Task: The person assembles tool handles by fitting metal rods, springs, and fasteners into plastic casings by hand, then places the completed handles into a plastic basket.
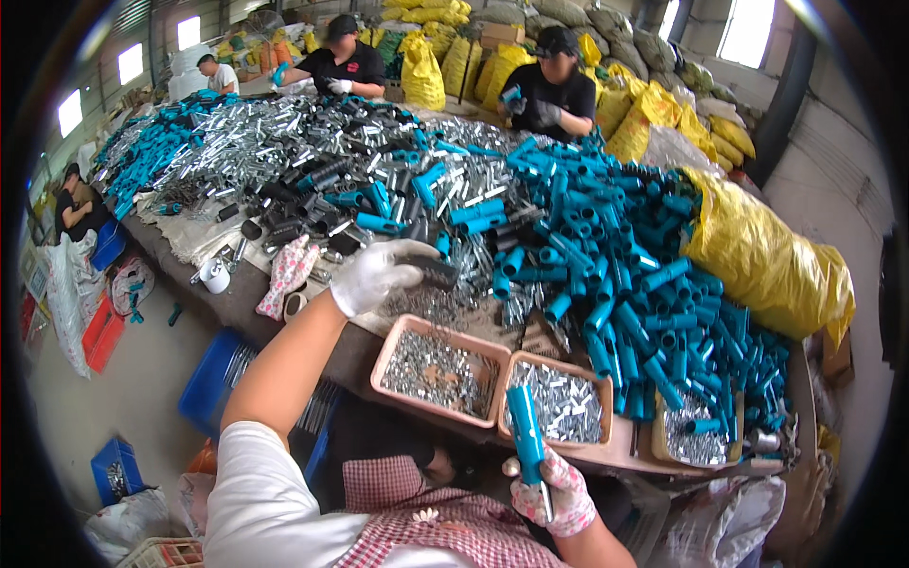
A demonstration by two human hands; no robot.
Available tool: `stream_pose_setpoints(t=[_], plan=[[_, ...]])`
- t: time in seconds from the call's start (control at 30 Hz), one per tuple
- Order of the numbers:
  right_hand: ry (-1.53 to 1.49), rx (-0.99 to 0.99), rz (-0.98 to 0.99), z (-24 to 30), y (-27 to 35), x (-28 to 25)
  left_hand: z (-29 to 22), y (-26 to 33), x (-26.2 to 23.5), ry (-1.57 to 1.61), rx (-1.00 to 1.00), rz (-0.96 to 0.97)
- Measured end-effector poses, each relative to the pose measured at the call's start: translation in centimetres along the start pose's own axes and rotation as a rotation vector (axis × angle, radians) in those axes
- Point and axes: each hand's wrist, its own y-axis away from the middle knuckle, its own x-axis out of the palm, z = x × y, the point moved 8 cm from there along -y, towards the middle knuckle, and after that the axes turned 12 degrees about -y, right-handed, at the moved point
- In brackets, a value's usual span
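Observation:
My left hand (371, 276), in a white glove, reaches over the near edge of the heap. Its fingers close on a short black tube-like part (437, 272). Below it lie small springs or similar fine metal pieces, too small to tell. My right hand (559, 492), in a white glove with pink patches, holds a teal plastic tube (525, 421) upright near my body. A thin metal pin (546, 502) sticks out at the tube's lower end. Just beyond that hand stand a pink tray of tiny metal parts (385, 364) and a tray of short silver pieces (607, 388).
Teal tubes (653, 275) pile up on the right, beside a yellow sack (772, 251). Silver metal parts (237, 137) heap across the table. A third tray (659, 440) sits at the right edge. Two co-workers (559, 90) (346, 66) work across the table. A blue crate (204, 383) stands below left.

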Motion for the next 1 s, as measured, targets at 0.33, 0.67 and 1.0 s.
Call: stream_pose_setpoints(t=[0.33,0.67,1.0], plan=[[0.08,0.215,0.04,-4.4,0.6,0.3,-6.5,7.9,10.1,0.22,0.075,0.326],[0.061,0.089,0.032,-3.0,2.7,0.0,-5.4,10.4,13.7,0.349,0.048,0.117],[-0.007,0.154,0.007,-3.4,1.3,-0.8,-5.3,8.1,12.3,-0.099,0.074,0.207]])
